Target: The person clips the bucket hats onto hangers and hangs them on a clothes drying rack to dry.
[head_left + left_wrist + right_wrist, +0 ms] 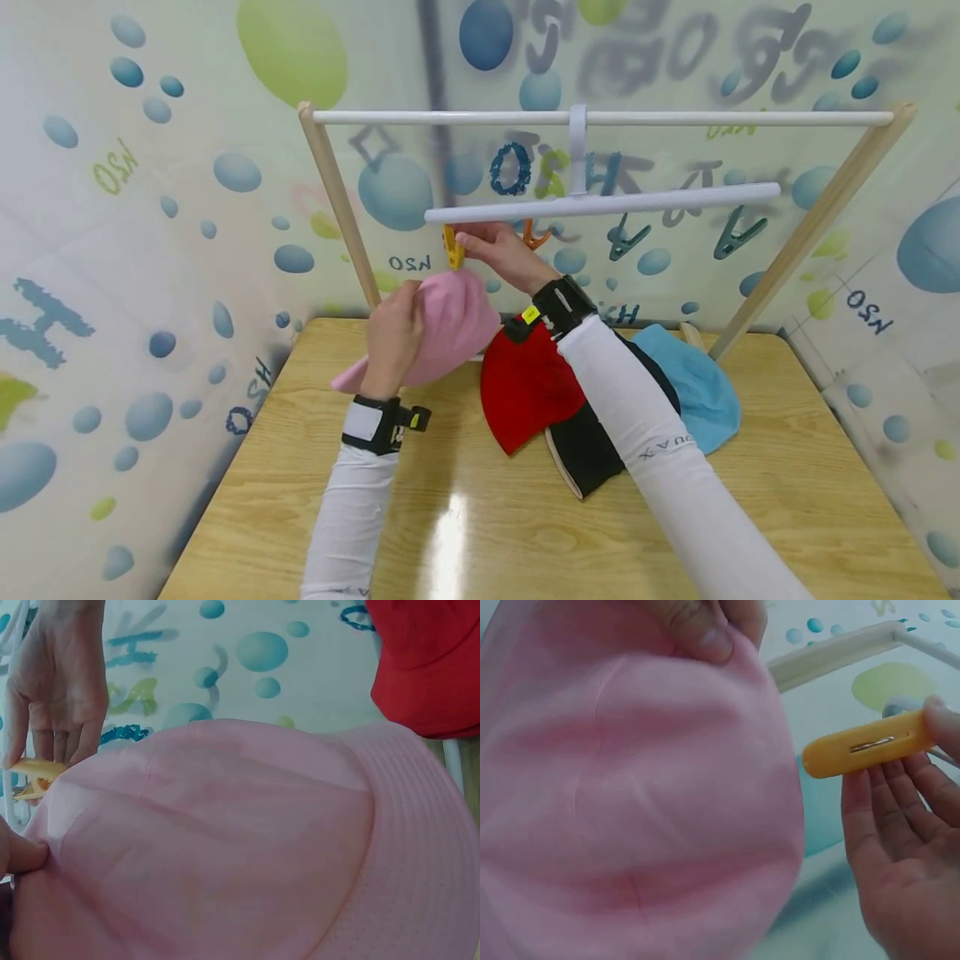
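My left hand (395, 337) pinches the crown of a pink bucket hat (453, 325) and holds it up under the left end of a white hanger bar (600, 204). In the left wrist view the hat (217, 817) fills much of the picture, its stitched brim to the right. My right hand (506, 254) pinches a yellow clip (453, 248) between thumb and fingers, just below the bar. Seen from the right wrist, the clip (870, 742) has its tip right at the edge of the pink fabric (652, 772).
An orange clip (534, 236) and two dark green clips (626, 237) hang farther along the bar. The hanger hooks over a white rail (480, 118) between wooden posts (817, 225). Red (525, 383), black (588, 450) and light blue hats (693, 387) lie overlapping on the wooden table (300, 500).
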### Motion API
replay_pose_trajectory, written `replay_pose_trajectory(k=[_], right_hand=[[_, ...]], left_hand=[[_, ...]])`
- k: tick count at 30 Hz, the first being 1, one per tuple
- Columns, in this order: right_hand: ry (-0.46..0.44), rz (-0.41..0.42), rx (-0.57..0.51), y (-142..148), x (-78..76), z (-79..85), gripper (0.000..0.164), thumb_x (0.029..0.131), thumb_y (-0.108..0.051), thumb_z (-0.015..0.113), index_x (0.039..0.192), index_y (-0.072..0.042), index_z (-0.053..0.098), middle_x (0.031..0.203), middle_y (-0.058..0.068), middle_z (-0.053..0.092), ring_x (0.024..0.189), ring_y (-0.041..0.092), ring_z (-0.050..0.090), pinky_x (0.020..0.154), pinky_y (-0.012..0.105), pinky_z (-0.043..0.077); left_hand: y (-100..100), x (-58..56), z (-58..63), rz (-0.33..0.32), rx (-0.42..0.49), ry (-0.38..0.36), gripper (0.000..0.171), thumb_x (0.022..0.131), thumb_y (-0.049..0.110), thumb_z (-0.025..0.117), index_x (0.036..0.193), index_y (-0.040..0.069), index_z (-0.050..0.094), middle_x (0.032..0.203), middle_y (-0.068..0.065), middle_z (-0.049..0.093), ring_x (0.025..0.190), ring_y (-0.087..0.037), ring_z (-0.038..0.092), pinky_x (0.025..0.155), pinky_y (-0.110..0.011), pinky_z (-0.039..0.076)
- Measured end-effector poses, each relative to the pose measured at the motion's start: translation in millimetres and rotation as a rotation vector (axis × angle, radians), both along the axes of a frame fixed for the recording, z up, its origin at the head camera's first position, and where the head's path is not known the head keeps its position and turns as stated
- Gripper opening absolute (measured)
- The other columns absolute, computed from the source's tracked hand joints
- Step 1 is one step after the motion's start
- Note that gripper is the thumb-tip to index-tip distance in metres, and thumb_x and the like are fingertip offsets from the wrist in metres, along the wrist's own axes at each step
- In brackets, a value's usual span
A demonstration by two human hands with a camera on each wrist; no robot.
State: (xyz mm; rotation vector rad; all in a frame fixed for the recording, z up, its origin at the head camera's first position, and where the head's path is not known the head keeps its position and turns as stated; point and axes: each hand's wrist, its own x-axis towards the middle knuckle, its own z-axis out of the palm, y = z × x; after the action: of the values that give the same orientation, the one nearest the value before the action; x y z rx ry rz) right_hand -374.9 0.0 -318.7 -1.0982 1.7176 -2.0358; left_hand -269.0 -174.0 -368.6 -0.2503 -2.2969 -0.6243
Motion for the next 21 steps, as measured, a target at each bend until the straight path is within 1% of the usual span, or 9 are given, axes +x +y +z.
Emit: replay_pose_trajectory(k=[2,4,5,7,11,15,18,21], right_hand=[[-0.018,0.008,-0.010,-2.3,1.9,0.8,0.038,0.093,0.002,0.045,0.130,0.001,0.044,0.121,0.016,0.059,0.112,0.028,0.052,0.100,0.048,0.040],[-0.037,0.013,-0.027,-5.0,3.9,1.9,0.036,0.092,0.004,0.045,0.128,0.003,0.045,0.112,0.008,0.063,0.107,0.026,0.054,0.100,0.047,0.041],[-0.045,0.017,-0.038,-6.5,4.9,2.4,0.035,0.092,0.005,0.044,0.127,0.004,0.045,0.109,0.004,0.064,0.106,0.025,0.055,0.100,0.047,0.041],[-0.059,0.011,-0.051,-9.7,7.0,3.6,0.035,0.092,0.005,0.045,0.126,0.004,0.045,0.105,0.001,0.064,0.103,0.024,0.055,0.099,0.047,0.041],[-0.089,-0.023,-0.072,-16.1,13.1,7.5,0.035,0.091,0.004,0.049,0.125,0.004,0.047,0.103,0.001,0.065,0.102,0.024,0.057,0.099,0.047,0.041],[-0.099,-0.059,-0.066,-21.2,17.8,11.3,0.034,0.089,0.001,0.053,0.123,0.004,0.050,0.097,0.000,0.067,0.100,0.025,0.058,0.100,0.045,0.041],[-0.109,-0.080,-0.052,-22.9,19.1,12.2,0.033,0.089,0.000,0.054,0.122,0.003,0.052,0.095,-0.001,0.067,0.098,0.024,0.058,0.100,0.042,0.041],[-0.116,-0.081,-0.052,-22.7,19.3,11.4,0.035,0.089,0.000,0.054,0.123,0.003,0.051,0.097,-0.001,0.066,0.099,0.023,0.058,0.100,0.040,0.041]], left_hand=[[2.1,-0.3,0.6,0.000,-0.007,-0.002,0.018,0.091,0.005,0.047,0.101,-0.002,0.060,0.082,-0.023,0.068,0.067,-0.034,0.062,0.059,-0.044,0.053],[4.3,-0.3,1.0,0.003,-0.015,0.002,0.017,0.091,0.006,0.047,0.100,-0.001,0.060,0.080,-0.022,0.068,0.064,-0.033,0.061,0.056,-0.043,0.052],[5.3,-0.2,1.2,0.003,-0.019,0.004,0.017,0.091,0.006,0.047,0.099,-0.001,0.060,0.079,-0.022,0.067,0.062,-0.033,0.060,0.054,-0.042,0.052],[7.0,0.2,1.5,0.002,-0.024,0.008,0.016,0.091,0.006,0.048,0.098,-0.002,0.060,0.077,-0.021,0.067,0.060,-0.032,0.059,0.053,-0.042,0.051],[10.1,0.6,3.0,0.006,-0.032,-0.003,0.015,0.092,0.006,0.048,0.096,-0.001,0.060,0.075,-0.020,0.067,0.057,-0.030,0.058,0.051,-0.041,0.050],[12.0,-0.8,5.5,0.017,-0.021,-0.016,0.017,0.094,0.009,0.047,0.097,-0.001,0.060,0.076,-0.019,0.067,0.058,-0.030,0.058,0.051,-0.042,0.049],[13.4,-2.0,7.8,0.018,-0.009,-0.010,0.019,0.095,0.012,0.046,0.097,-0.001,0.060,0.076,-0.018,0.066,0.059,-0.031,0.058,0.051,-0.043,0.049],[14.4,-3.1,9.4,0.013,-0.004,-0.001,0.020,0.096,0.013,0.045,0.094,-0.002,0.059,0.072,-0.018,0.065,0.056,-0.029,0.057,0.049,-0.042,0.048]])
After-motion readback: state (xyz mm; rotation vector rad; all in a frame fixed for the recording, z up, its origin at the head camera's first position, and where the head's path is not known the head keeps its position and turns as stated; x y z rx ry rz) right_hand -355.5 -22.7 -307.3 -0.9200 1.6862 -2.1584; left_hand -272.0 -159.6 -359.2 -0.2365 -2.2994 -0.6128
